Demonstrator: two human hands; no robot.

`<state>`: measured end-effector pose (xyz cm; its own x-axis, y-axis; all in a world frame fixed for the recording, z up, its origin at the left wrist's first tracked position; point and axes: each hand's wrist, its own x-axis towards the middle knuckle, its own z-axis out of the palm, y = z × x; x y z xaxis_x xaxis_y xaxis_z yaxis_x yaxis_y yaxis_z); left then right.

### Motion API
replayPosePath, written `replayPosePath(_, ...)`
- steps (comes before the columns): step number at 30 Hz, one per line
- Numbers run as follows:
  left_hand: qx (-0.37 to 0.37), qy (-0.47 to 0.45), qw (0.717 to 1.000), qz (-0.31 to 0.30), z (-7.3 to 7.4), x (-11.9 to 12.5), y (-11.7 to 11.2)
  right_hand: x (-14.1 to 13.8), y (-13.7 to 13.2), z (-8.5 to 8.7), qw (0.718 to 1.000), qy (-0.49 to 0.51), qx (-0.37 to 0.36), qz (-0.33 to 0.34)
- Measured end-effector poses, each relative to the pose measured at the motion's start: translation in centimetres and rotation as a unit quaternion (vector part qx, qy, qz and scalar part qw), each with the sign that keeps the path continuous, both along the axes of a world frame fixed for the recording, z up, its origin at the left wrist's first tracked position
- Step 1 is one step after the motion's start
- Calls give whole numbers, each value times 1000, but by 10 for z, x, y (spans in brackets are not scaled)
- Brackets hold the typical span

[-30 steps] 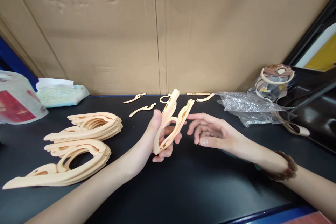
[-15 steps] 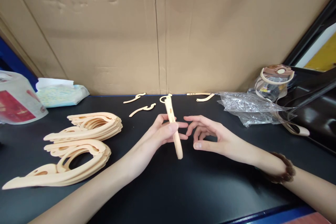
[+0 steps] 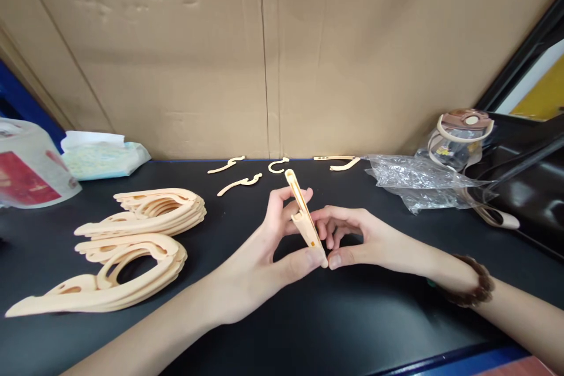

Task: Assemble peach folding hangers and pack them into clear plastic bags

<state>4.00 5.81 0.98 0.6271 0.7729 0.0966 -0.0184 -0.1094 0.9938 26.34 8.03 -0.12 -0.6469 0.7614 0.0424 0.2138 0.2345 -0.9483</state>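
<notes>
My left hand [image 3: 282, 247] grips a cream plastic hanger piece [image 3: 304, 214], thumb on its near end and fingers behind it. The piece is tilted, its far end up and to the left, with a slot along its side. Curled around the near right side of the piece is my right hand [image 3: 352, 238], its fingertips and thumb against it; part of that contact is hidden. Beyond the hands a cream hanger hook [image 3: 277, 167] lies on the black table [image 3: 282, 329].
To the left are two stacks of folded hangers, a far stack [image 3: 150, 211] and a near stack [image 3: 114, 282]. Thin curved arms [image 3: 240, 184] and a slotted bar [image 3: 335, 158] lie at the back. Clear plastic bags [image 3: 418, 179], a bottle [image 3: 460, 135] and a tissue pack [image 3: 103, 155] stand around.
The hanger piece has been turned in my left hand, its near end swinging right and its slotted side now showing. My right hand has closed in from being apart to touching it.
</notes>
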Motion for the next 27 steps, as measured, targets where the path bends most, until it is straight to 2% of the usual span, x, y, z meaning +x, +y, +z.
replayPosePath(5, 27, 29, 999, 6, 5, 3, 0, 1, 5, -1, 999, 20, -28, 13)
replayPosePath(7, 63, 46, 996, 31, 6, 1, 3, 3, 6, -3, 998, 39, -54, 22)
replayPosePath(11, 127, 42, 984, 119, 4, -3, 12, 3, 2, -3, 987, 90, -127, 43)
replayPosePath(14, 148, 42, 977, 148, 0, -3, 19, 1, -4, 1, 978, 84, -175, 79)
replayPosePath(17, 170, 63, 971, 155, -4, -3, 21, -1, -7, 5, 980, 55, -173, 85)
replayPosePath(19, 224, 104, 955, 163, -4, -5, 19, -1, -7, 6, 984, 50, -155, 71)
replayPosePath(23, 390, 199, 891, 119, 2, -6, 10, 0, -1, 0, 993, 63, -94, 13)
replayPosePath(25, 429, 229, 871, 67, 5, -3, 5, 1, 5, -7, 996, 63, -55, -22)
replayPosePath(27, 433, 262, 862, 14, 5, 1, 0, 3, 10, -13, 997, 49, 3, -52)
